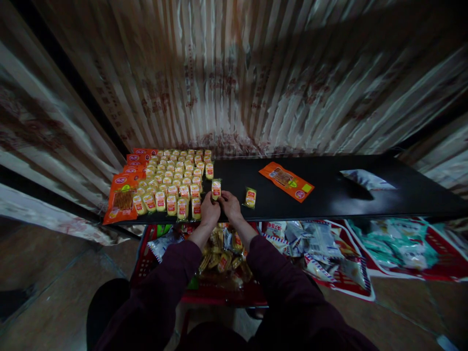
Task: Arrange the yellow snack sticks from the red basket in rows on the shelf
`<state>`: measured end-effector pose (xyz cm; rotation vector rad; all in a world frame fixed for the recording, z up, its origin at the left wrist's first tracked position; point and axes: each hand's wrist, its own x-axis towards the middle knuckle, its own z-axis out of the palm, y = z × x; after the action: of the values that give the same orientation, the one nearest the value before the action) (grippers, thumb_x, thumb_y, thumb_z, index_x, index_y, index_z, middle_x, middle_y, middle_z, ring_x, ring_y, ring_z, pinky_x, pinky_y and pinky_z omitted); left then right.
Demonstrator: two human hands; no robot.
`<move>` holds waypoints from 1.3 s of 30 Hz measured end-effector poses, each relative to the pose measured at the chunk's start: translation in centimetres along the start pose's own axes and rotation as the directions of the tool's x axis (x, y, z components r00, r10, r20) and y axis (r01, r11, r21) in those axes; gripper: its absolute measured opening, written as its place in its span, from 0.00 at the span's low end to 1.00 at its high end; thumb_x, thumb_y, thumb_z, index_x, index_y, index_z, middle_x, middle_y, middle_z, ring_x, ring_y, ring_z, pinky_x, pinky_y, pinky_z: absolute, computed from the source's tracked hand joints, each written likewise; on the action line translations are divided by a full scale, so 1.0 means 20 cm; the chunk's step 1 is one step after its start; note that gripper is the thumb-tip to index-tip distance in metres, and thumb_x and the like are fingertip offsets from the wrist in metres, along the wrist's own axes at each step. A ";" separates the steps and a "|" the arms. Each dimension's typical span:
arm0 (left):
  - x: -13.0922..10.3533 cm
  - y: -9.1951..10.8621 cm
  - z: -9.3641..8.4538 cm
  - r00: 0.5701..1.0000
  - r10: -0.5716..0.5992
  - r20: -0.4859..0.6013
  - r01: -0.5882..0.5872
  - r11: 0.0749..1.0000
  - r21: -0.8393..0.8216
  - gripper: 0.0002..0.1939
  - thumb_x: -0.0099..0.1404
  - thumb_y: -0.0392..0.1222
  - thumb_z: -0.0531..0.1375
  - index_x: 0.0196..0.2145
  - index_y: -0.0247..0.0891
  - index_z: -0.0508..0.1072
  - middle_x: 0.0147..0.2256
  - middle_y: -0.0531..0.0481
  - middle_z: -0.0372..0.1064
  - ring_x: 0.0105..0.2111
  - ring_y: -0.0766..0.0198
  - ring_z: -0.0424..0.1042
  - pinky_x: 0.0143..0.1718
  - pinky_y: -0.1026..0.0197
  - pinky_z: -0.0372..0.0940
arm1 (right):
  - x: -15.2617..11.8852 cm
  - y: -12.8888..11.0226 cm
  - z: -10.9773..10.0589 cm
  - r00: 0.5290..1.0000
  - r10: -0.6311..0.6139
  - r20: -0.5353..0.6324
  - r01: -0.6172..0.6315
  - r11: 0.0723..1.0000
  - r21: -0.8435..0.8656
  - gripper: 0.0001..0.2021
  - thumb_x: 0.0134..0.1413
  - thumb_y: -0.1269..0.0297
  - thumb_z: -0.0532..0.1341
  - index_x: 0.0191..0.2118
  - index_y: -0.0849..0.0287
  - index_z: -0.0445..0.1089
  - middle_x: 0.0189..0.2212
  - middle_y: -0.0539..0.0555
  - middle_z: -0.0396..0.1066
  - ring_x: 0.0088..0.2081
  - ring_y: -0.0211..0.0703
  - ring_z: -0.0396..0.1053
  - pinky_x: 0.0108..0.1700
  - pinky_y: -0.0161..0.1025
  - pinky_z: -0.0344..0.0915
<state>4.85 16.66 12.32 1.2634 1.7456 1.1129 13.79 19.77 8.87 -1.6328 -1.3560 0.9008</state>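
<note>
Both hands meet over the front part of a black shelf point(329, 195). My left hand point(210, 209) and my right hand point(230, 204) have their fingers closed on the lower end of one small yellow snack pack point(216, 188), which stands up between them. To the left, rows of several matching yellow packs point(171, 204) fill the shelf, some upright at the front. Orange packets point(122, 197) line the far left end. A single yellow pack point(250, 198) lies just right of my right hand, apart from it.
An orange packet point(286, 182) and a silver-white bag point(366, 180) lie on the shelf's right part. Below the front edge are red baskets point(219, 296) with yellow packs, silver bags point(318, 239) and teal packets point(398, 243). Corrugated sheeting point(226, 83) stands behind.
</note>
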 end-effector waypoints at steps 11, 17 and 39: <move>0.08 0.06 0.00 1.000 -0.023 0.011 0.023 0.999 0.024 0.21 0.55 0.25 0.53 0.44 0.40 0.72 0.42 0.45 0.74 0.44 0.58 0.71 0.51 0.58 0.61 | 0.10 0.01 0.03 1.000 0.001 -0.002 -0.001 1.000 -0.021 0.12 0.51 0.69 0.59 0.42 0.55 0.73 0.40 0.52 0.77 0.41 0.42 0.74 0.47 0.39 0.68; 0.14 0.06 0.01 1.000 -0.021 -0.016 0.021 1.000 -0.011 0.21 0.55 0.26 0.54 0.44 0.39 0.73 0.42 0.45 0.74 0.44 0.58 0.71 0.51 0.59 0.61 | 0.15 -0.01 0.06 1.000 -0.005 -0.009 0.004 0.997 -0.075 0.12 0.52 0.68 0.58 0.43 0.55 0.73 0.39 0.53 0.77 0.40 0.42 0.74 0.45 0.39 0.68; 0.38 0.02 0.07 0.998 -0.046 -0.035 0.047 0.998 0.038 0.13 0.57 0.33 0.55 0.41 0.35 0.73 0.41 0.40 0.74 0.44 0.55 0.72 0.47 0.56 0.63 | 0.29 -0.08 0.13 0.998 -0.060 -0.026 0.051 0.962 -0.270 0.14 0.52 0.69 0.58 0.45 0.54 0.74 0.37 0.55 0.73 0.38 0.44 0.71 0.43 0.37 0.66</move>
<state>4.16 24.27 11.68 1.2278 1.8207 1.0846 11.67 25.94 9.09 -1.7940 -1.5457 0.6746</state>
